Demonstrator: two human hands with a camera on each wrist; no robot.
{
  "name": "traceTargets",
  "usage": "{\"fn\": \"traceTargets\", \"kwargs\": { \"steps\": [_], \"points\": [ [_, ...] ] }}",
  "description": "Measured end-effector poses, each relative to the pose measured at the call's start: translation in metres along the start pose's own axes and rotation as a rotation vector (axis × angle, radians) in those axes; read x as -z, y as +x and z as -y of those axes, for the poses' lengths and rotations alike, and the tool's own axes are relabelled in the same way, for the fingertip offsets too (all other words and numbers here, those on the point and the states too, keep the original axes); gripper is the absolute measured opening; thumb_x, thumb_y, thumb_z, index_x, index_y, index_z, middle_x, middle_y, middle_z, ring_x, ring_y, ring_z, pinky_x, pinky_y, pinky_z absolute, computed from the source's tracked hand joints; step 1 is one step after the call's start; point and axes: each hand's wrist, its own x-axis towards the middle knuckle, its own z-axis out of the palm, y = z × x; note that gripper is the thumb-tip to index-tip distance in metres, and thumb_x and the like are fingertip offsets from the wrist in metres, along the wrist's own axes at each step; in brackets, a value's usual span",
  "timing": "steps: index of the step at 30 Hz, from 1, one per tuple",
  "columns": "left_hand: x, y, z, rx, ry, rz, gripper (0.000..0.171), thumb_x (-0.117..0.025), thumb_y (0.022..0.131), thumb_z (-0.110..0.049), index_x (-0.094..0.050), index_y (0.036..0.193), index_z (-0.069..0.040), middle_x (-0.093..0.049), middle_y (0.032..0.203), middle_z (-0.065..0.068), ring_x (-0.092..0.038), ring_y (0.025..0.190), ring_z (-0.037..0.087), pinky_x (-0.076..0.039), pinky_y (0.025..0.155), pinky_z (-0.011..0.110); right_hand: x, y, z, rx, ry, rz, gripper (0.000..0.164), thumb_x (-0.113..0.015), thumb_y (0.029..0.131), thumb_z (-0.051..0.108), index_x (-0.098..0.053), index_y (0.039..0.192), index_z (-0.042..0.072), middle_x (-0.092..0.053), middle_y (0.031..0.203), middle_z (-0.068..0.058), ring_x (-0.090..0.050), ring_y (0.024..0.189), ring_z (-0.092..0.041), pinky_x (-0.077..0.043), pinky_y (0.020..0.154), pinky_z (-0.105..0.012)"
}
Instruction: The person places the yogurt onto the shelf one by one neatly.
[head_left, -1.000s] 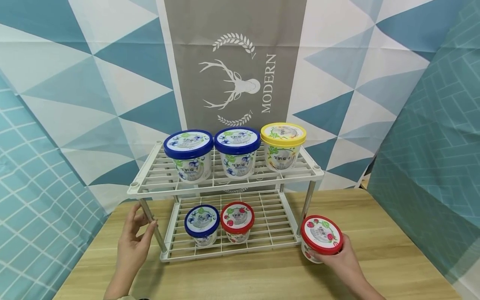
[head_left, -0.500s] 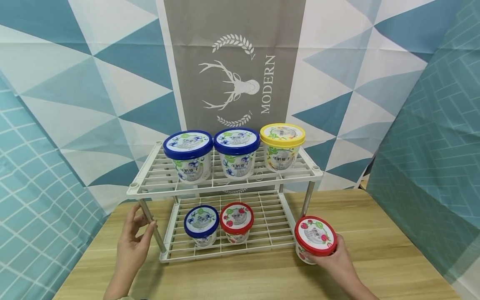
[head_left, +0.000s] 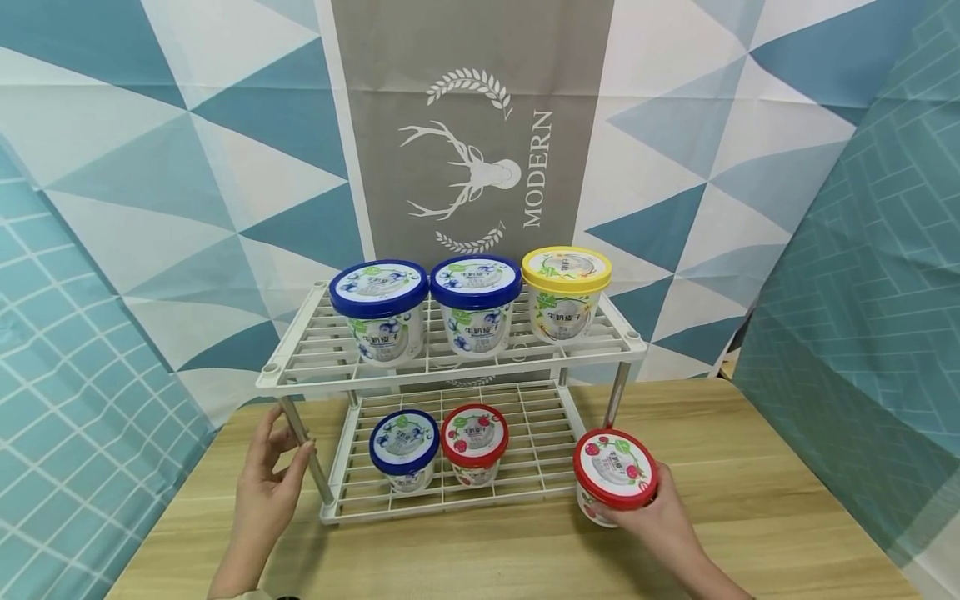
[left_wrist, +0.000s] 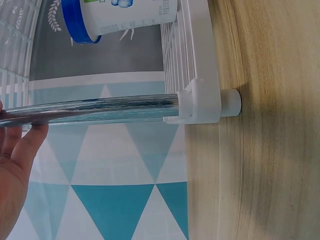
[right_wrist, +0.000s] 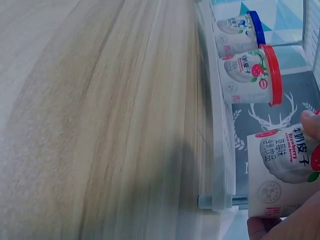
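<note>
My left hand (head_left: 264, 492) grips the front left metal post (head_left: 313, 460) of a white two-tier rack (head_left: 450, 381), thumb and fingertips on the post. In my right hand (head_left: 662, 518) is a strawberry tub (head_left: 615, 469) with a red lid, held upright from its right side. That tub overlaps the lower tier's front right corner in the head view, just in front of the right post (head_left: 617, 396). A small blue-lidded tub (head_left: 405, 443) and another red-lidded tub (head_left: 476, 437) stand side by side on the lower tier (head_left: 536, 442), left of the held tub.
On the upper tier stand two large blue-lidded tubs (head_left: 381, 308) (head_left: 476, 304) and a yellow-lidded tub (head_left: 566, 292). The rack rests on a wooden table (head_left: 450, 558). A patterned cloth (head_left: 480, 50) hangs behind it, with teal tile-patterned sheets (head_left: 862, 333) at the sides.
My right hand has carried the red-lidded strawberry tub leftward, from beside the rack's right post to in front of it. The left hand stays on its post.
</note>
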Motion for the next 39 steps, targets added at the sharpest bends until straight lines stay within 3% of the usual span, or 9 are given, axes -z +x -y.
{"fn": "traceTargets", "kwargs": {
  "steps": [39],
  "points": [
    [-0.001, -0.001, 0.0, 0.014, 0.0, -0.01, 0.071, -0.059, 0.082, 0.016, -0.035, 0.144, -0.01, -0.053, 0.098, -0.024, -0.054, 0.089, -0.015, -0.046, 0.068, 0.002, -0.035, 0.012, 0.018, 0.11, 0.063, -0.019, 0.103, -0.089, 0.061, 0.028, -0.026, 0.137, 0.0, -0.043, 0.135, -0.021, -0.046, 0.122, -0.035, -0.046, 0.097, -0.049]
  ]
}}
